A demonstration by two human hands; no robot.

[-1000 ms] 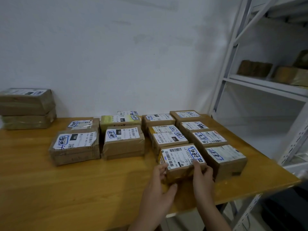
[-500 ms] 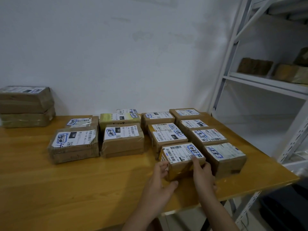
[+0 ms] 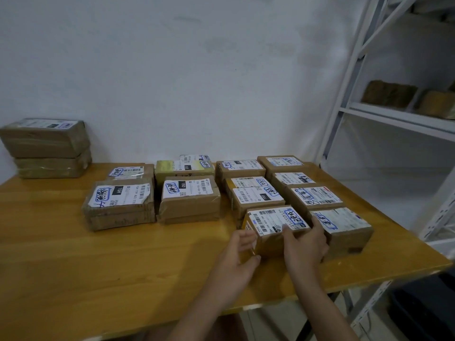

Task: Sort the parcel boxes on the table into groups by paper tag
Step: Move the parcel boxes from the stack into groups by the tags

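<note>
Both hands are grasping the small brown cardboard parcel box [image 3: 275, 227]: left hand [image 3: 236, 264] cupping its corner, right hand [image 3: 305, 244] gripping its near edge, long axis running left-right.

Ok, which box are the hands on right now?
On the wooden table, take the row of boxes second from the right. The box at its near end, between both hands, is it: its neighbours have nobody touching them.

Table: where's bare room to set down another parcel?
Free: the wooden table front-left, before the two big boxes, and the strip between those and the left stack. Crowded: right half, box rows packed tight around both hands and the held box.
</note>
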